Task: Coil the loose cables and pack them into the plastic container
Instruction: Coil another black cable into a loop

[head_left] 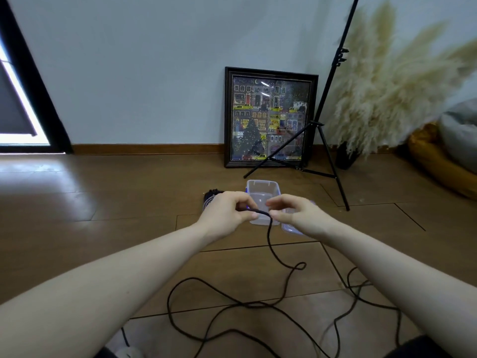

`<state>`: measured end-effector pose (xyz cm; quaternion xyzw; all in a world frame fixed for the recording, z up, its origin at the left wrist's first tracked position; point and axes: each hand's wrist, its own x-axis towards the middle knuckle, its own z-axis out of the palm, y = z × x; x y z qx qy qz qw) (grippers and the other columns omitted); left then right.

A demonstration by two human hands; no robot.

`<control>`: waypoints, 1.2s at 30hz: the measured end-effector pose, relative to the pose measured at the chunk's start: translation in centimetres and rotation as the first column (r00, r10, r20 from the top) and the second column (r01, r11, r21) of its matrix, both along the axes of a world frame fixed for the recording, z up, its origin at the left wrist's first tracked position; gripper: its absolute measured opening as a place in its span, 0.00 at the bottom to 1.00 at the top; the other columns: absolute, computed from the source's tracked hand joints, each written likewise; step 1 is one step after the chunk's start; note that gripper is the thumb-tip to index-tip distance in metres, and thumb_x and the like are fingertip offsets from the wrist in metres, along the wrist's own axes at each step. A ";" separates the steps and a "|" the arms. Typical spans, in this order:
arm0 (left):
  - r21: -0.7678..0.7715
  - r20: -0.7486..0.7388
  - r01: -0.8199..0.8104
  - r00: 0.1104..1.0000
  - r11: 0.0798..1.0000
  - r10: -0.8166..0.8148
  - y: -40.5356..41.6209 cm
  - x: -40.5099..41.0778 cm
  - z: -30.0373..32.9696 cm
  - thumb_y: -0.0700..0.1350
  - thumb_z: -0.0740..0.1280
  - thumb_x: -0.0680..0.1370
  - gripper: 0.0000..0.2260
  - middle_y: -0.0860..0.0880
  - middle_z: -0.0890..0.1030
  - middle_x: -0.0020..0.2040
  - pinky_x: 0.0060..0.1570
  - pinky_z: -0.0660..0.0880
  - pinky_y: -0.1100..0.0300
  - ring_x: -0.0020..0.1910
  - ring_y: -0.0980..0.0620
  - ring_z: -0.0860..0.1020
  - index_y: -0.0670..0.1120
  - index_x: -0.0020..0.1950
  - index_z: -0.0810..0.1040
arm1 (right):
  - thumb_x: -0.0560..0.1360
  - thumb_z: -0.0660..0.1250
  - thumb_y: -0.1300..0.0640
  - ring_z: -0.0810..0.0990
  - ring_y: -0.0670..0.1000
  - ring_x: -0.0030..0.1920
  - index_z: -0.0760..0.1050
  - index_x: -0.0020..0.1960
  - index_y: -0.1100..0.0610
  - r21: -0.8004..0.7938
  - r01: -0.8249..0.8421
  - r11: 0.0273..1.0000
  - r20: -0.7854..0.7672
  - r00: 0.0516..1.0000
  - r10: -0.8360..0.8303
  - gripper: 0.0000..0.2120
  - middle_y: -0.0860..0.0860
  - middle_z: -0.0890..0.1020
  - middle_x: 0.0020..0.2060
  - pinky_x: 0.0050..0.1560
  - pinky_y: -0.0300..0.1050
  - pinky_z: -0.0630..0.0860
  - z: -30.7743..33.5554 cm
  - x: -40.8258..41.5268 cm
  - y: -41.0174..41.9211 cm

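Pinching the black cable (268, 228), left hand (227, 213) and right hand (296, 215) hover over the container (260, 187).

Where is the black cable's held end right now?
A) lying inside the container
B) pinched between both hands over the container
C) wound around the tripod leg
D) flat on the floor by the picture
B: the left hand and right hand pinch the cable above the container.

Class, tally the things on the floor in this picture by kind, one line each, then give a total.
Loose black cable: 1
Coiled bundle: 1
Clear plastic container: 1
Container lid: 1
Framed picture: 1
Tripod stand: 1
Vase of pampas grass: 1
Total: 7
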<state>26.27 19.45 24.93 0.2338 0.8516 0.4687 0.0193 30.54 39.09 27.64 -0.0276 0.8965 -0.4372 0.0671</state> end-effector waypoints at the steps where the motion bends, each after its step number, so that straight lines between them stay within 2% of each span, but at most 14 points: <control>1: 0.015 -0.007 0.008 1.000 1.000 -0.008 0.2 0.1 0.1 0.43 0.75 0.75 0.05 0.50 0.80 0.38 0.39 0.72 0.59 0.35 0.57 0.74 0.52 0.43 0.82 | 0.79 0.66 0.53 0.77 0.39 0.54 0.76 0.61 0.48 0.001 -0.031 1.000 0.007 0.999 0.031 0.11 0.41 0.80 0.53 0.49 0.30 0.71 -0.1 -0.1 -0.4; 3: 0.039 -0.013 0.024 1.000 0.999 -0.024 0.5 0.2 0.2 0.43 0.74 0.75 0.05 0.50 0.82 0.40 0.37 0.72 0.63 0.36 0.59 0.76 0.53 0.44 0.82 | 0.79 0.66 0.52 0.78 0.40 0.55 0.78 0.61 0.50 -0.005 -0.065 0.998 0.004 0.998 0.065 0.11 0.43 0.81 0.53 0.52 0.32 0.72 -0.3 -0.3 -0.8; 6: 0.093 0.003 0.035 0.999 0.995 -0.035 0.5 0.1 0.3 0.42 0.74 0.75 0.04 0.52 0.82 0.38 0.33 0.69 0.69 0.31 0.63 0.74 0.51 0.44 0.83 | 0.79 0.67 0.55 0.82 0.42 0.48 0.81 0.54 0.54 -0.078 -0.071 0.994 -0.018 0.997 0.070 0.07 0.49 0.85 0.44 0.51 0.31 0.74 -0.2 -0.4 -0.9; 10: 0.078 0.021 -0.022 1.000 0.997 0.020 -0.1 -0.3 0.1 0.43 0.76 0.74 0.08 0.50 0.76 0.37 0.39 0.72 0.62 0.35 0.56 0.73 0.46 0.51 0.82 | 0.79 0.65 0.61 0.82 0.41 0.37 0.81 0.48 0.58 -0.155 0.038 0.987 -0.043 0.998 -0.045 0.06 0.49 0.84 0.35 0.39 0.26 0.73 -0.1 -0.7 0.0; 13: 0.009 0.095 -0.042 0.995 0.999 0.041 -1.0 -0.8 -0.4 0.43 0.76 0.74 0.09 0.50 0.77 0.40 0.50 0.75 0.51 0.41 0.52 0.75 0.47 0.51 0.80 | 0.80 0.63 0.63 0.82 0.44 0.35 0.80 0.45 0.58 -0.279 0.157 0.947 -0.040 0.984 -0.175 0.08 0.50 0.83 0.34 0.38 0.34 0.74 0.0 -1.0 0.8; 16: 0.000 0.197 -0.051 0.979 0.999 0.050 -1.7 -1.1 -1.0 0.43 0.75 0.75 0.06 0.50 0.80 0.44 0.56 0.76 0.49 0.45 0.51 0.76 0.44 0.49 0.81 | 0.81 0.62 0.61 0.82 0.47 0.34 0.80 0.47 0.58 -0.388 0.271 0.881 -0.031 0.951 -0.307 0.09 0.50 0.81 0.32 0.39 0.39 0.75 0.0 -1.3 1.7; 18: -0.002 0.231 -0.067 0.971 0.998 0.065 -1.9 -1.3 -1.0 0.44 0.73 0.76 0.06 0.48 0.81 0.44 0.54 0.74 0.51 0.46 0.48 0.77 0.42 0.47 0.81 | 0.81 0.62 0.59 0.80 0.48 0.32 0.80 0.48 0.58 -0.384 0.345 0.857 -0.033 0.922 -0.386 0.09 0.49 0.80 0.32 0.37 0.41 0.73 -0.2 -1.4 2.3; 21: 0.059 0.271 -0.088 0.960 0.994 0.069 -1.7 -1.2 -0.8 0.43 0.69 0.79 0.06 0.45 0.84 0.44 0.58 0.75 0.50 0.48 0.45 0.81 0.40 0.48 0.78 | 0.81 0.63 0.57 0.76 0.47 0.29 0.81 0.48 0.57 -0.322 0.412 0.852 -0.050 0.892 -0.450 0.08 0.51 0.79 0.32 0.33 0.40 0.70 -0.4 -1.4 2.8; 22: 0.098 0.290 -0.085 0.956 0.992 0.053 -1.5 -1.1 -0.7 0.43 0.68 0.80 0.06 0.43 0.84 0.41 0.57 0.77 0.49 0.44 0.45 0.82 0.40 0.49 0.77 | 0.81 0.63 0.57 0.75 0.47 0.28 0.80 0.48 0.57 -0.294 0.425 0.856 -0.057 0.886 -0.460 0.08 0.51 0.79 0.32 0.31 0.40 0.69 -0.4 -1.5 2.8; 24: 0.163 0.318 -0.076 0.948 0.984 0.021 -1.1 -0.7 -0.4 0.42 0.66 0.82 0.06 0.44 0.80 0.35 0.47 0.80 0.51 0.35 0.45 0.80 0.39 0.49 0.75 | 0.81 0.63 0.56 0.72 0.47 0.28 0.80 0.48 0.57 -0.238 0.452 0.860 -0.063 0.876 -0.478 0.09 0.51 0.79 0.32 0.31 0.39 0.69 -0.4 -1.6 2.9; 27: 0.183 0.289 -0.087 0.957 0.979 0.031 -0.8 -0.4 0.0 0.43 0.64 0.82 0.08 0.45 0.74 0.32 0.39 0.80 0.47 0.26 0.47 0.75 0.37 0.50 0.75 | 0.81 0.63 0.56 0.72 0.49 0.30 0.79 0.51 0.58 -0.177 0.468 0.866 -0.061 0.873 -0.484 0.08 0.52 0.80 0.35 0.32 0.41 0.70 -0.4 -1.7 3.1; 29: 0.217 0.262 -0.095 0.964 0.971 0.035 -0.6 -0.3 0.3 0.43 0.65 0.82 0.10 0.45 0.72 0.32 0.35 0.80 0.44 0.23 0.47 0.72 0.36 0.51 0.75 | 0.80 0.65 0.57 0.78 0.53 0.38 0.78 0.57 0.59 -0.135 0.437 0.889 -0.056 0.893 -0.447 0.09 0.53 0.81 0.43 0.37 0.43 0.73 -0.5 -1.7 3.1; 32: 0.243 0.224 -0.062 0.974 0.968 0.006 -0.4 -0.2 0.5 0.45 0.66 0.81 0.10 0.45 0.70 0.32 0.24 0.77 0.54 0.21 0.50 0.68 0.37 0.50 0.77 | 0.77 0.69 0.56 0.76 0.50 0.55 0.72 0.67 0.55 -0.023 0.309 0.951 -0.071 0.948 -0.310 0.19 0.50 0.77 0.56 0.51 0.42 0.71 -0.9 -1.4 2.7; 36: 0.246 0.194 0.016 0.979 0.969 -0.066 0.2 0.3 0.5 0.46 0.67 0.81 0.09 0.47 0.70 0.30 0.21 0.71 0.60 0.19 0.53 0.67 0.40 0.48 0.79 | 0.77 0.69 0.55 0.70 0.46 0.63 0.67 0.72 0.48 0.032 0.129 0.991 -0.064 0.990 -0.127 0.25 0.45 0.73 0.62 0.59 0.43 0.69 -1.0 -1.0 1.9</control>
